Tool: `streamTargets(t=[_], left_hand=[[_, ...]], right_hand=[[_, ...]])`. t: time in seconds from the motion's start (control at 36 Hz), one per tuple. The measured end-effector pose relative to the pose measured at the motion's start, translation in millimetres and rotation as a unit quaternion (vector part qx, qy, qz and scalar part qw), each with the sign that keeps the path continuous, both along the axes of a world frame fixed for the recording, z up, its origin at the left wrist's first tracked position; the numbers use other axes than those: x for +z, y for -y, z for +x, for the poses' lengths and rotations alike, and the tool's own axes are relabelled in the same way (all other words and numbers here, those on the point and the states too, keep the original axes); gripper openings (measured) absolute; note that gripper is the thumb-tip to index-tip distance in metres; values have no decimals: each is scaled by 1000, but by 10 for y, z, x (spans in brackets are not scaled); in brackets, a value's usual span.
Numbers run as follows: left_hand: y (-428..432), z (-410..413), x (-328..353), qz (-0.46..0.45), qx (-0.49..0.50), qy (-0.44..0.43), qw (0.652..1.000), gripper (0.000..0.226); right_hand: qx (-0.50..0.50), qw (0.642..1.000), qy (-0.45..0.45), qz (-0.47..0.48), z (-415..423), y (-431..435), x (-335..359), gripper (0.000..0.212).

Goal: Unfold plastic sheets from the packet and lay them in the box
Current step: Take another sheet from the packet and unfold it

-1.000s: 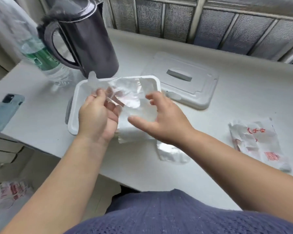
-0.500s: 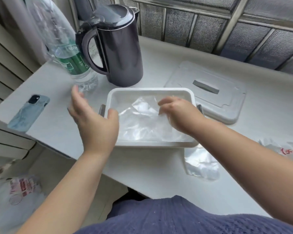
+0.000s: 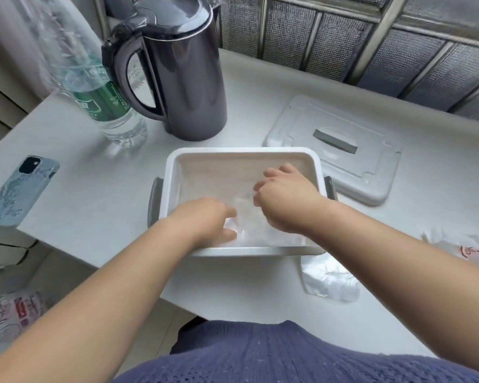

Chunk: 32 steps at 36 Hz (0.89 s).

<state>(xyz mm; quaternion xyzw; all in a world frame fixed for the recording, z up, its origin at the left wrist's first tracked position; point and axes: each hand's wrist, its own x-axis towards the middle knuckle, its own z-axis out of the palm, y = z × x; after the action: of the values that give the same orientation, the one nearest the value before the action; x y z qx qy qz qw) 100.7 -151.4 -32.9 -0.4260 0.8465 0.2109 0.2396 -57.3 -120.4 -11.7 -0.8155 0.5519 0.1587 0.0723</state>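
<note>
A white box (image 3: 244,152) with grey side clips stands mid-table. A clear plastic sheet (image 3: 245,217) lies crumpled on its floor. Both my hands are inside the box on that sheet. My left hand (image 3: 208,222) is at the near left, thumb and fingers closed on the sheet's edge. My right hand (image 3: 285,197) is curled over its right part, fingertips pinching it. A folded plastic sheet (image 3: 329,280) lies on the table in front of the box's right corner. The torn packet (image 3: 465,248) with red print lies at the far right.
The box's lid (image 3: 335,150) lies behind and right of the box. A dark kettle (image 3: 183,70) and a water bottle (image 3: 94,87) stand at the back left. A phone (image 3: 22,186) lies near the left edge. A bag (image 3: 17,313) is on the floor.
The sheet went from held above the box to lying inside it. My left hand moved from the box's left rim into the box, onto the sheet. My right hand stayed on it.
</note>
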Motion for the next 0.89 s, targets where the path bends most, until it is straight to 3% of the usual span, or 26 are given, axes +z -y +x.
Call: streamTargets(t=[0.11,0.25,0.33,0.42,0.5,0.56,0.61,0.67,0.72,0.81,0.86,0.89], left_hand=[[7,-20,-46,-28,5,19,999,51],[30,-13,-152,-42,13,40,998,56],[46,-14,-185,-28,20,37,999,58],[52,-12,-87,-30,39,10,999,57],[-1,-38,94,-87,83,-69,990,53],[-133,-129,189,-182,120,-202,955,45],[-312,-318,227,-263,111,-343,895,41],[-523,-535,200,-318,57,-441,837,34],[-764,-748,143,-349,-20,-500,793,29],[-1094,-961,-11,-344,-129,-544,754,28],[-1287,-1060,-216,-311,-176,-521,775,19],[-1359,-1101,-328,-280,-184,-485,808,16]], right_hand=[[-176,965,134,140,122,87,-74,39],[-220,949,44,223,51,55,-409,73],[-206,953,57,213,23,37,-443,67],[-182,968,94,143,-44,31,-323,49],[-226,942,247,27,-193,-91,-138,40],[-238,886,374,-134,-271,-222,-26,28],[-255,821,432,-271,-395,-391,-8,21],[-320,774,456,-302,-534,-586,-62,21],[-378,756,445,-296,-701,-811,-144,21],[-430,786,402,-188,-919,-1109,-375,23],[-431,825,362,-61,-1055,-1290,-591,28],[-416,847,330,5,-1116,-1380,-690,31]])
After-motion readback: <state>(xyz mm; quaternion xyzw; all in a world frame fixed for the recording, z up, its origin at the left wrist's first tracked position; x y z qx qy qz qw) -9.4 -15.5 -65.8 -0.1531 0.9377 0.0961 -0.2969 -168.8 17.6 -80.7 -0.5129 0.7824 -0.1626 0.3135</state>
